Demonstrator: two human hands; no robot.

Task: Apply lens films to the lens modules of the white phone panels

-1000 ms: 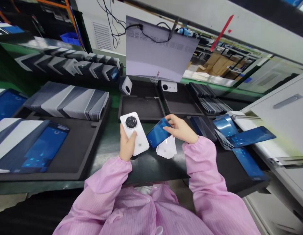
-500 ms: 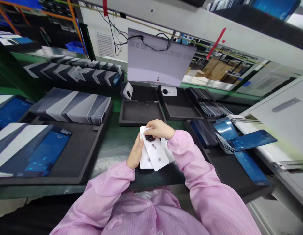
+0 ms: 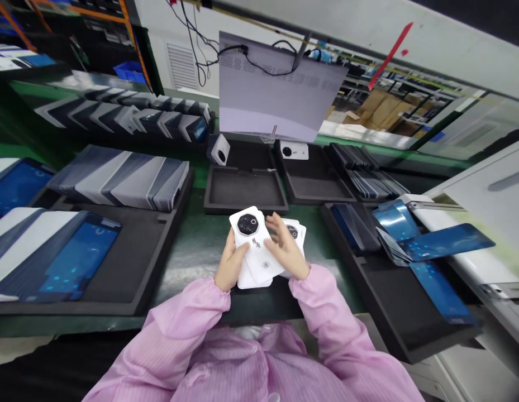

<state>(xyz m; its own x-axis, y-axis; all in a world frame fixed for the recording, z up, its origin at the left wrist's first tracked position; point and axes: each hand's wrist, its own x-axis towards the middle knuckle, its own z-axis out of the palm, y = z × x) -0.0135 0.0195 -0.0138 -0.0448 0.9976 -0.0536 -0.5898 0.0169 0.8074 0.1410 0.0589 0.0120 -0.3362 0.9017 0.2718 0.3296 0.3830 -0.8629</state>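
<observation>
My left hand (image 3: 229, 262) is closed on the left edge of a small stack of white phone back panels, its thumb lying over the front. The top phone back panel (image 3: 259, 257) faces up, with a dark round camera area, black lettering and a small mark lower down. Beneath it another white panel sticks out at the lower left. My right hand (image 3: 286, 248) is at the stack's right side, fingers apart; its thumb is over the panel's edge, and I cannot tell whether it touches. Behind that hand, more white panels (image 3: 299, 229) lie on the table, partly hidden.
Black trays stand around: a left tray (image 3: 146, 262) with rows of grey-and-white panels, a middle tray (image 3: 244, 188), a back tray (image 3: 318, 181) holding one white panel, and a right tray (image 3: 393, 312) with blue film-covered panels. A monitor (image 3: 276, 89) stands behind.
My right hand has left the top panel's camera area and moved down to its right side, fingers spreading. The top panel has shifted left, over the one beneath. The view has turned slightly.
</observation>
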